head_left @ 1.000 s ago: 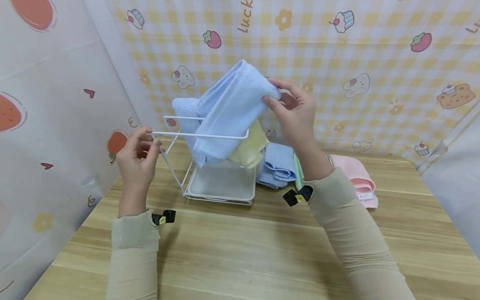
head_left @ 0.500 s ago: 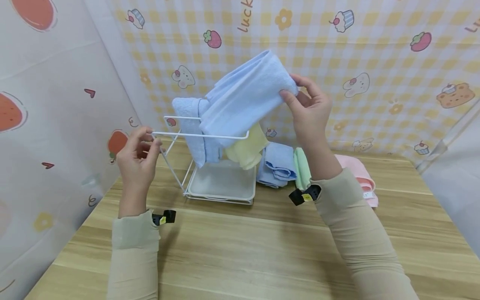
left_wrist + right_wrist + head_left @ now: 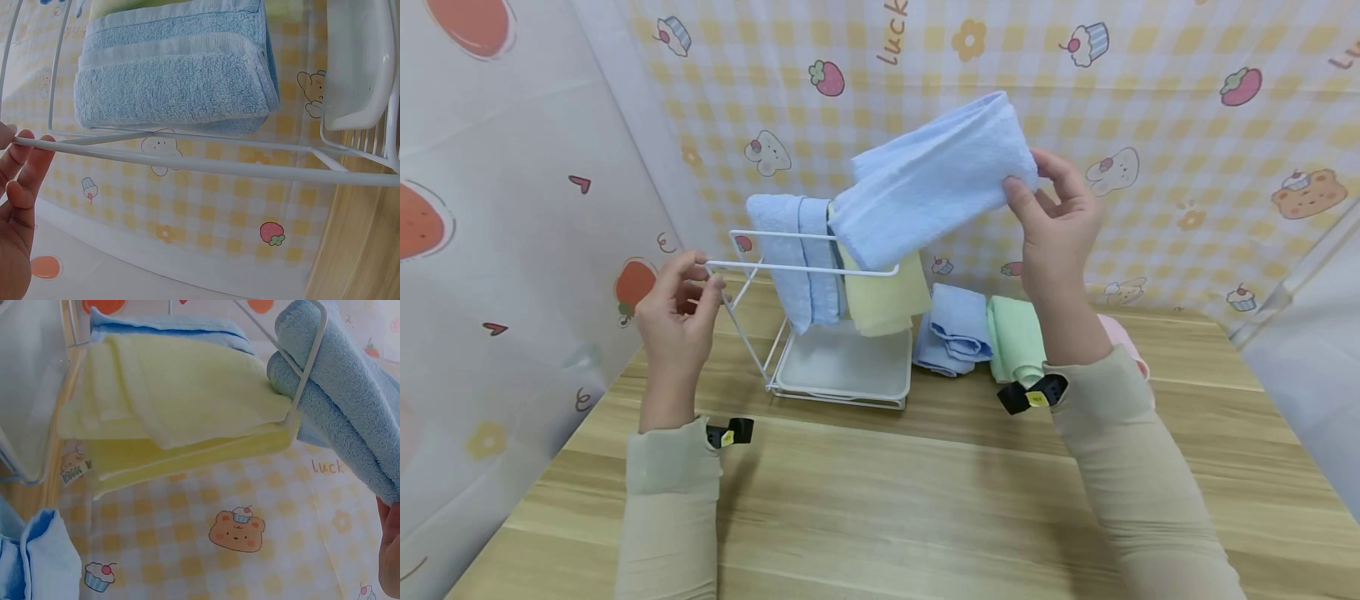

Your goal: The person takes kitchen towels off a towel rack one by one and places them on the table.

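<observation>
since the earlier head frame, the right hand point(image 3: 1063, 233) and the held blue towel point(image 3: 943, 179) shift to the right, baring more of the yellow towel point(image 3: 887, 296); the left hand point(image 3: 677, 304) keeps its place at the rack point(image 3: 801, 268).

fingers, as i read them from my remote post: left thumb and fingertips pinch the rack's upper corner; right thumb lies in front of the held towel, fingers behind, a narrow pinch at one end.

held blue towel: in the air, tilted, lower edge just behind the front rail's free end. i cannot tell whether they touch. the hung blue towel point(image 3: 790, 292) and yellow towel hang on the rack above the tray point(image 3: 850, 358). to the right: folded blue towel point(image 3: 955, 321), then green towel point(image 3: 1015, 333).

risks, my judgement: the lower edge could snag that rail end and tip the rack if the left pinch is slack; a low pass could pull the yellow towel askew; the one-ended pinch could let the folds fall open.
</observation>
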A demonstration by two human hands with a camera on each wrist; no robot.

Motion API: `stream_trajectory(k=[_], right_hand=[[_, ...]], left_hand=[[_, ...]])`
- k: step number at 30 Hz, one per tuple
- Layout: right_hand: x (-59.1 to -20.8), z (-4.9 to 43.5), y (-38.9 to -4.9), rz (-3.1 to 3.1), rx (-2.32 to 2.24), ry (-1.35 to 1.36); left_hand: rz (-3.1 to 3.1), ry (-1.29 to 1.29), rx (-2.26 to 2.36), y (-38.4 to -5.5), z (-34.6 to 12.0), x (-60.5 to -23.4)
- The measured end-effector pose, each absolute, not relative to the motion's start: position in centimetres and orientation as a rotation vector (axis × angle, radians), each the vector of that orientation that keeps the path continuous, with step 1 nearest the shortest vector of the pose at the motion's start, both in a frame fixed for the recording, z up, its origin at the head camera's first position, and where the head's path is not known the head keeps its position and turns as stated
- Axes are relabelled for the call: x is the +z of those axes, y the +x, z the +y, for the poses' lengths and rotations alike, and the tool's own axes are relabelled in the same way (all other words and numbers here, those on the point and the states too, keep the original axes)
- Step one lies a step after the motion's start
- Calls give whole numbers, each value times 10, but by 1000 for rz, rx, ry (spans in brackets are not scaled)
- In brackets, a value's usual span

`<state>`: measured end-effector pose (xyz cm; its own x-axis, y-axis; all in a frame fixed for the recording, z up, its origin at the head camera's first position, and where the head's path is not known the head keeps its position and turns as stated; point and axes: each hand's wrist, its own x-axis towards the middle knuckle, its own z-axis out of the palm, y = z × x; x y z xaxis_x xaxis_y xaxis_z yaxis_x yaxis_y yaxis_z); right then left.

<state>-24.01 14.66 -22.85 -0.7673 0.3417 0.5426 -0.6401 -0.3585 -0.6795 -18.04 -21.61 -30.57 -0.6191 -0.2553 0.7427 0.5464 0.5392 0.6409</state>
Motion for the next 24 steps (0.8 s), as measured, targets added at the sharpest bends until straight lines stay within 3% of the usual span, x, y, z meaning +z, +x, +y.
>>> stream_trajectory(k=[24], right_hand=[[-230,187,-230,-1079,2201,312]], left_hand=[[-1919,-216,-1182,-182,-216,-308]])
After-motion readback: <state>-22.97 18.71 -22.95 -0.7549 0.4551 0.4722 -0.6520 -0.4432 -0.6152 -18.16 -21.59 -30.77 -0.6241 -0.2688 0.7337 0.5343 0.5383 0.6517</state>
